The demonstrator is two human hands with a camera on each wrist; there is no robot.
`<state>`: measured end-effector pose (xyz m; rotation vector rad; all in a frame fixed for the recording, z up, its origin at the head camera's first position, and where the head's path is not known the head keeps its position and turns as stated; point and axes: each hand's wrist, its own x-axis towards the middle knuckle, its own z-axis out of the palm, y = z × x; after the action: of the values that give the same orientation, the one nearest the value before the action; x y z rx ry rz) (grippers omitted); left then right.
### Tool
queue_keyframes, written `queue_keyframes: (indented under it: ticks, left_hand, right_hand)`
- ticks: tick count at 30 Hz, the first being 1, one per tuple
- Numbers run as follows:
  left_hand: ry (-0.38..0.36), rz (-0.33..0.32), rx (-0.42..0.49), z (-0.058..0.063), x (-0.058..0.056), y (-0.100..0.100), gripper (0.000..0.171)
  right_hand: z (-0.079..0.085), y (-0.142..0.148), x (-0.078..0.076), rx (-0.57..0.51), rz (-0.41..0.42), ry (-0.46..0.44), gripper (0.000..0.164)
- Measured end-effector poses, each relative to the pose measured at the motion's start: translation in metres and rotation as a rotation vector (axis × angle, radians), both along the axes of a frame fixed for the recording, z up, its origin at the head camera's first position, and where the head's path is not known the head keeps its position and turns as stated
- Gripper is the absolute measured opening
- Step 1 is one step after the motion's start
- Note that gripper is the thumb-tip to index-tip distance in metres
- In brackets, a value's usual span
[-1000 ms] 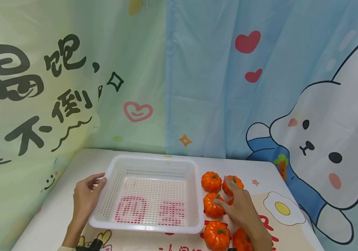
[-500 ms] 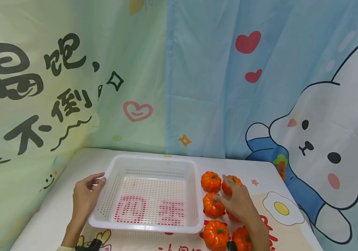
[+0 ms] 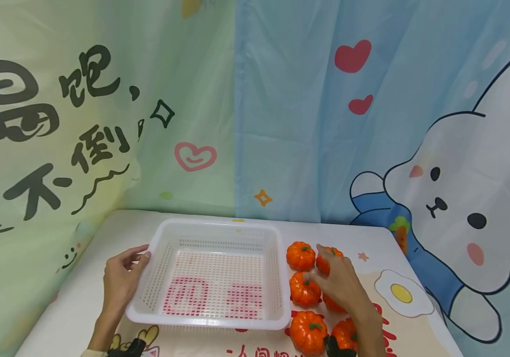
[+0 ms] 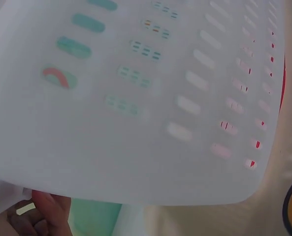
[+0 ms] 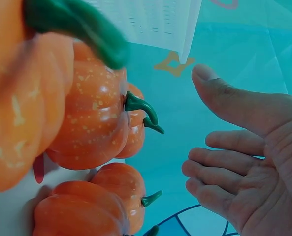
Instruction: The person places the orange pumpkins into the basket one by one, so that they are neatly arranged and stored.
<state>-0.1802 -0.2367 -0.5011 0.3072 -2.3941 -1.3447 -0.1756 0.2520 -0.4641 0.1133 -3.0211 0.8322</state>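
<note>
A white perforated plastic basket (image 3: pixel 210 322) stands on the table. My left hand (image 3: pixel 120 281) holds its left rim; in the left wrist view the curled fingers (image 4: pixel 51 209) show at the rim, partly hidden by the basket wall (image 4: pixel 101 162). My right hand (image 3: pixel 342 285) hovers over the right column of small orange toy pumpkins, partly covering the far-right pumpkin (image 3: pixel 328 260) and the middle-right one (image 3: pixel 333 303). In the right wrist view that hand (image 5: pixel 249 167) has its thumb and fingers spread, with nothing between them, apart from the pumpkins (image 5: pixel 94 113).
More pumpkins stand just right of the basket: a far one (image 3: pixel 301 256), a middle one (image 3: pixel 305 289) and two near ones, left (image 3: pixel 308 333) and right (image 3: pixel 345 333). A printed cloth (image 3: pixel 201 342) covers part of the table. A patterned curtain (image 3: pixel 277 124) hangs behind.
My right hand has shifted slightly over the right pumpkins, its fingers a little farther left. The left hand, basket and pumpkins stay put; the head view tilts a little.
</note>
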Motion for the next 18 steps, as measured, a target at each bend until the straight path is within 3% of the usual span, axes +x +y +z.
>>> queue_keyframes:
  ticks: [18]
  left_hand:
    - [0.004, -0.006, -0.004, -0.003, 0.0, -0.002, 0.03]
  right_hand:
    - [-0.002, -0.003, -0.011, 0.004, 0.019, -0.014, 0.087]
